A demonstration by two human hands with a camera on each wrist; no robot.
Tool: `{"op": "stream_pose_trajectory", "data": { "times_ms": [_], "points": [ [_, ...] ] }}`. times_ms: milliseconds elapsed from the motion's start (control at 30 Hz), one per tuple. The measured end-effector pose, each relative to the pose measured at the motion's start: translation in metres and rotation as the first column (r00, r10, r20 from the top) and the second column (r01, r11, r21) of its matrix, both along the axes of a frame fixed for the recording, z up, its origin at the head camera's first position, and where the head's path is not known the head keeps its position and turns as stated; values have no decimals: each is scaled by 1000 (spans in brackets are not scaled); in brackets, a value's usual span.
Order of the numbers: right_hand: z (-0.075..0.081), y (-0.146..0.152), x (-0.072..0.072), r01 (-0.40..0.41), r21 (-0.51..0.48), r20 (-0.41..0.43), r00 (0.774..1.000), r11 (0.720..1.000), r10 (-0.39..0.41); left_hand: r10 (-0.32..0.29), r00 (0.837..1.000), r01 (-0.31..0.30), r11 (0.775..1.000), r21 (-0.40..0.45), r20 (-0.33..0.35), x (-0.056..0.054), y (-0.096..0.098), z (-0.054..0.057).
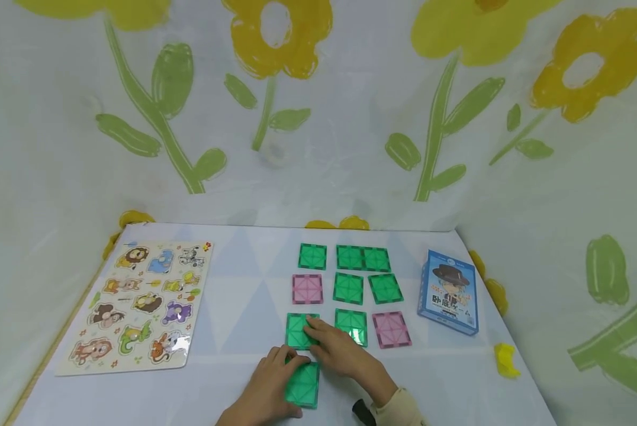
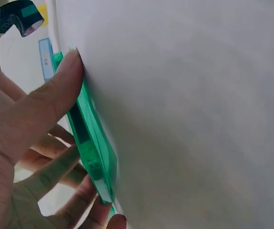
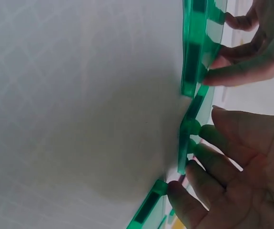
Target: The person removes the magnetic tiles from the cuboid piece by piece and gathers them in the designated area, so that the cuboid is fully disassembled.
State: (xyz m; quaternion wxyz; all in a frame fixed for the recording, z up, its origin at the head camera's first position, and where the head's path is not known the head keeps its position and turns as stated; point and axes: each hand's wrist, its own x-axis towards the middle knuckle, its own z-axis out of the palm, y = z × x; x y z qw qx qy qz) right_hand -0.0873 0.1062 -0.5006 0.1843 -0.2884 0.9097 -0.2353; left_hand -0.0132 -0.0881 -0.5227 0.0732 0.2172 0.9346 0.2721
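Near the front of the table, my left hand [image 1: 265,381] grips a thick green piece [image 1: 303,387], which looks like stacked square magnetic tiles. In the left wrist view, its thumb [image 2: 63,78] lies along one side of the stack [image 2: 91,138] and the fingers reach the other. Just beyond, a green magnetic tile [image 1: 299,332] lies flat; the fingers of my right hand [image 1: 340,349] touch its right side. The right wrist view shows these fingertips against the tile [image 3: 188,136], close to the stack's end. Another green tile [image 1: 353,322] lies right of it, partly behind the right hand.
Several more green tiles [image 1: 347,288] and two pink tiles [image 1: 306,289] [image 1: 392,329] lie in rough rows beyond. An animal puzzle board [image 1: 137,307] is at left. A blue card box [image 1: 449,293] and a crumpled yellow piece [image 1: 506,361] lie at right. A flowered curtain backs the table.
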Motion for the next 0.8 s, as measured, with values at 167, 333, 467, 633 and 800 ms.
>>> {"op": "stream_pose_trajectory", "data": {
  "times_ms": [167,333,467,633,800],
  "points": [
    [1,-2,-2,-5,11,-14,1000,1000,5,33,999,-33,999,-16,-41,-4,2,-1],
    [0,-4,-4,-6,-8,-11,1000,1000,6,49,997,-51,998,-28,-52,-7,2,0],
    [-2,-5,-4,2,-8,8,1000,1000,-2,44,999,-45,998,-32,-29,-7,2,1],
    [-4,-4,-3,7,9,5,1000,1000,-7,41,999,-42,999,-34,-27,-6,2,0],
    [-5,-4,-3,2,16,-18,1000,1000,-2,37,999,-37,999,-21,-32,-6,1,2]
  ]
}}
